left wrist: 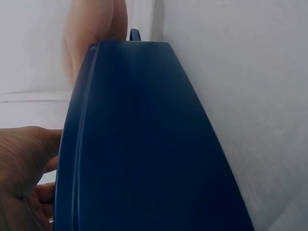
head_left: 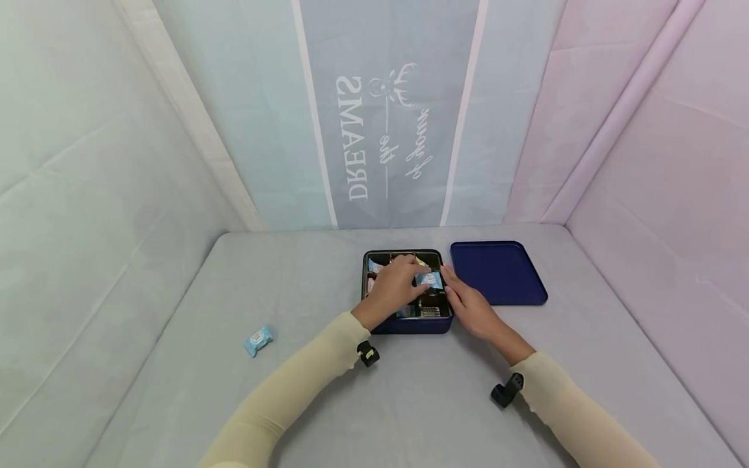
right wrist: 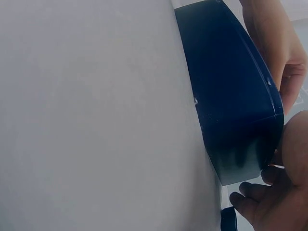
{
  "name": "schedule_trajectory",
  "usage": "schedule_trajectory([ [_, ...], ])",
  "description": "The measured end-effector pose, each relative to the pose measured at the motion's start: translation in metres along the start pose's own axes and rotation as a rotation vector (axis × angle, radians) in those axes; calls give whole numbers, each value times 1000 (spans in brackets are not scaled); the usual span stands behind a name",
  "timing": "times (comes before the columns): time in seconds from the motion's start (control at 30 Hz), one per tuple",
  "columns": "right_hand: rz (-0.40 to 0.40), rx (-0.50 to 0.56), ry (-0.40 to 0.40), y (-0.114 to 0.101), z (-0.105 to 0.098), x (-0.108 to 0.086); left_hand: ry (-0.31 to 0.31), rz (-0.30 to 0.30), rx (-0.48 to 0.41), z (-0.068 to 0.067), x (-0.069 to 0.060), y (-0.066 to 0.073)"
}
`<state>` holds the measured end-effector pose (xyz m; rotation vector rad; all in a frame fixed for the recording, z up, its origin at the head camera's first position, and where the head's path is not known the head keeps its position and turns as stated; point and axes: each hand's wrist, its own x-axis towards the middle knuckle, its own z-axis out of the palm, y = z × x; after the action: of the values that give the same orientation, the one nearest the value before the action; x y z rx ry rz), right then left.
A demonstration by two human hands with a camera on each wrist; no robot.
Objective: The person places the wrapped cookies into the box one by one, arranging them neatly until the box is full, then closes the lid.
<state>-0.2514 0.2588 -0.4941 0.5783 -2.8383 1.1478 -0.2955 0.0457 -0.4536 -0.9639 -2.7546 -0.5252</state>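
A dark blue square tin (head_left: 409, 326) stands open on the table, its inside split into compartments with wrapped sweets in several of them. Over the tin, my left hand (head_left: 393, 286) pinches a light-blue wrapped sweet (head_left: 432, 280) between thumb and fingers, at the right-hand middle compartment. The fingers of my right hand (head_left: 473, 312) lie fairly straight against the tin's right side. Both wrist views show the tin's outer wall (left wrist: 144, 134), with the sweet hidden behind it. Another light-blue wrapped sweet (head_left: 258, 340) lies alone on the table to the left.
The dark blue lid (head_left: 499, 273) lies flat to the right of the tin, close to my right hand. Pale cloth walls (head_left: 105, 162) enclose the grey table (head_left: 409, 416) at the back and both sides. Small black cameras sit on both wrists.
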Motion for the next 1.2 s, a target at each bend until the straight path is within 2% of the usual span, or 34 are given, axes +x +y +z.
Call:
schedule_trajectory([
  [0.53, 4, 9, -18, -1, -2, 1, -39, 11, 46, 6, 6, 6],
  [0.7, -4, 2, -10, -2, -2, 1, -27, 16, 39, 4, 5, 6],
  [0.87, 3, -12, 8, -4, -3, 2, -9, 36, 32, -2, 1, 6],
  [1.07, 12, -15, -8, -6, -4, 2, -11, 57, 9, -3, -9, 5],
  [1.2, 17, -23, -10, -5, -2, 2, 3, 44, -4, -5, -16, 3],
])
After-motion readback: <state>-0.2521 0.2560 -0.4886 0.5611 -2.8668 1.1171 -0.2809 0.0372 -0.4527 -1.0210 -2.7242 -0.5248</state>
